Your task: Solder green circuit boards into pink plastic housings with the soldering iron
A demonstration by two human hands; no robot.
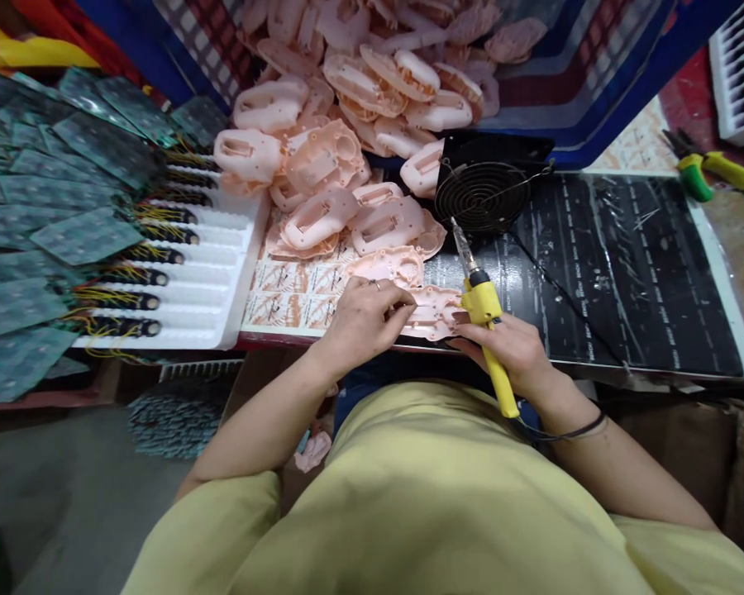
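Note:
A pink plastic shell half (435, 312) lies hollow side up at the table's front edge, between my hands. Over its left part is my left hand (369, 318), thumb and forefinger pinched together; whatever they hold, if anything, is too small to make out. My right hand (512, 351) is closed on a yellow soldering iron (484, 306), its metal tip pointing up and away from the shell. Fingertips of that same hand touch the shell's right end. Just behind lies another open pink shell half (388, 266).
A blue crate (601, 99) full of pink shells (372, 78) spills toward me. A black fan with a wire guard (482, 198) stands behind the iron's tip. At left, wired parts in a white foam tray (217, 306) adjoin wrapped green panels (68, 198). Pliers (713, 169) lie far right.

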